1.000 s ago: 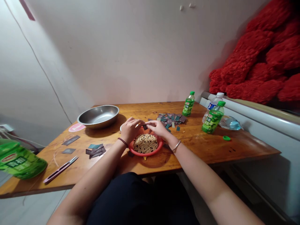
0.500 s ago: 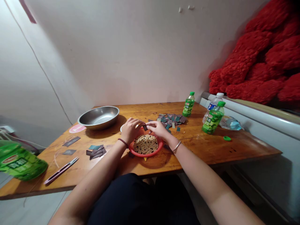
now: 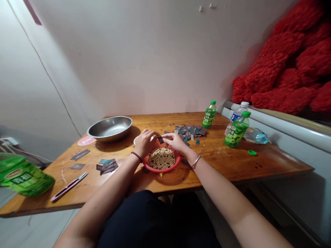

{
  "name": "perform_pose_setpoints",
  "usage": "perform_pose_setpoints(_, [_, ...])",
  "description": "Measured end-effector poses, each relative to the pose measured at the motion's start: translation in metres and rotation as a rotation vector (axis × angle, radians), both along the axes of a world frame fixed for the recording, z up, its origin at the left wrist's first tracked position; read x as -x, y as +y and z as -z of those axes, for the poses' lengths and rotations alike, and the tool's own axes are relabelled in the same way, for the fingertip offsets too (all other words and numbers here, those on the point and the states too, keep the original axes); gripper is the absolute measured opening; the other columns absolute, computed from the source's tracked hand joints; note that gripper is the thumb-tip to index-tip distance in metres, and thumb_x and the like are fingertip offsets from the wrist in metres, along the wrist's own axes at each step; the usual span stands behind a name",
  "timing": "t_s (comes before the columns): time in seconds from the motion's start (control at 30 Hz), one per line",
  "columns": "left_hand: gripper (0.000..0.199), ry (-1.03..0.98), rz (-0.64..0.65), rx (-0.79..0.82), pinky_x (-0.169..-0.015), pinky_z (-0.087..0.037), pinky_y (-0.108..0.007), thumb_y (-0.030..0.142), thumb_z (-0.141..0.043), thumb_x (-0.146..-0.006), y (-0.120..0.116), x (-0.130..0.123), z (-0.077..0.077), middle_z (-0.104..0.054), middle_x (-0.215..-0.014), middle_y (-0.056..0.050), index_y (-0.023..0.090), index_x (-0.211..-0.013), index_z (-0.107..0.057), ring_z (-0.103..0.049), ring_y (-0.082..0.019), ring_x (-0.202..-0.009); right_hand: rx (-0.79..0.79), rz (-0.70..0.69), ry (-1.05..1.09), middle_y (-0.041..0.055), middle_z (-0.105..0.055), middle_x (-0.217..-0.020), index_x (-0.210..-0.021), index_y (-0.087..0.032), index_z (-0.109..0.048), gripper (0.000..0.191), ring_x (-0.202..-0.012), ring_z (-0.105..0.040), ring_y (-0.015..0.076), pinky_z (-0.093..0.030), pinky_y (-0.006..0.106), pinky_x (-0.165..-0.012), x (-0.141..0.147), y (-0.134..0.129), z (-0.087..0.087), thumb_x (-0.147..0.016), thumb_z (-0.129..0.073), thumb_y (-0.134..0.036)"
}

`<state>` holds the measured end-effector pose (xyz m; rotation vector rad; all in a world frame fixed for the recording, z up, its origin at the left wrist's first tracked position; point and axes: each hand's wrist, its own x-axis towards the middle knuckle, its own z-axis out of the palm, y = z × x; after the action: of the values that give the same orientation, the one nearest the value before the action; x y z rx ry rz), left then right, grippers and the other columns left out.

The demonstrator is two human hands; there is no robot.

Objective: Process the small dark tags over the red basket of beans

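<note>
A small dark flat piece (image 3: 160,140) is pinched between my two hands, above the back rim of a red plastic basket (image 3: 162,170). My left hand (image 3: 145,142) grips it from the left with bent fingers. From the right, the thumb and fingertips of my right hand (image 3: 175,142) close on its other side. Pale round beads (image 3: 161,160) mixed with some dark ones fill the basket below. Behind my right hand lies a heap of dark and green flat pieces (image 3: 190,132). A smaller stack of such pieces (image 3: 108,167) rests left of the basket.
A steel basin (image 3: 110,137) stands at the back left. Pink-handled thread snips (image 3: 68,187) and a large green bottle (image 3: 24,177) are at the near left. On the right are green drink bottles (image 3: 209,117), a clear bottle (image 3: 241,107) and a green cap (image 3: 252,152). Red bundles (image 3: 281,75) are piled beyond.
The view has shifted slightly, so everything sits a little further right. Both hands keep their hold on the dark piece over the basket, with hardly any movement.
</note>
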<state>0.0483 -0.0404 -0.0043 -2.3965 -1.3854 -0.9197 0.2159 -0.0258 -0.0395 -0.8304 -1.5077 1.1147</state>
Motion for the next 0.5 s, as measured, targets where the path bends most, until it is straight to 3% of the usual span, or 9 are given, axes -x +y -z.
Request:
perform_pose_setpoints(0.17, [0.024,-0.069,-0.048,-0.033,-0.067,-0.041,-0.023,0.045,-0.048,-0.084,0.0003,-0.0005,0.0028,-0.063,-0.085,-0.001,0.025,-0.090,-0.061,-0.055,-0.013,-0.079,-0.009,-0.021,-0.011,0.0079,-0.070,-0.088,-0.090,-0.012,-0.069,0.023,-0.063,-0.062,0.0117,-0.050,0.022,-0.056,-0.0007,-0.0002,-0.0005,-0.070,-0.058,-0.017])
perform_pose_setpoints(0.3, [0.019,-0.119,0.014,-0.076,-0.070,-0.042,-0.022,0.040,-0.051,-0.084,0.0028,-0.0002,0.0053,-0.063,-0.086,0.000,0.024,-0.089,-0.059,-0.055,-0.012,-0.076,0.014,-0.001,-0.030,0.0073,-0.070,-0.085,-0.089,-0.011,-0.069,0.021,-0.052,-0.058,0.0086,-0.049,0.021,-0.052,-0.0010,-0.0008,-0.0016,-0.071,-0.057,-0.015])
perform_pose_setpoints(0.5, [0.016,-0.140,0.062,-0.115,-0.065,-0.042,-0.022,0.038,-0.054,-0.083,0.0024,-0.0001,0.0053,-0.064,-0.084,0.001,0.023,-0.086,-0.059,-0.057,-0.012,-0.077,0.016,0.012,-0.007,0.0071,-0.070,-0.082,-0.087,-0.011,-0.069,0.020,-0.050,-0.057,0.0086,-0.048,0.022,-0.049,0.0004,0.0019,0.0009,-0.072,-0.056,-0.013])
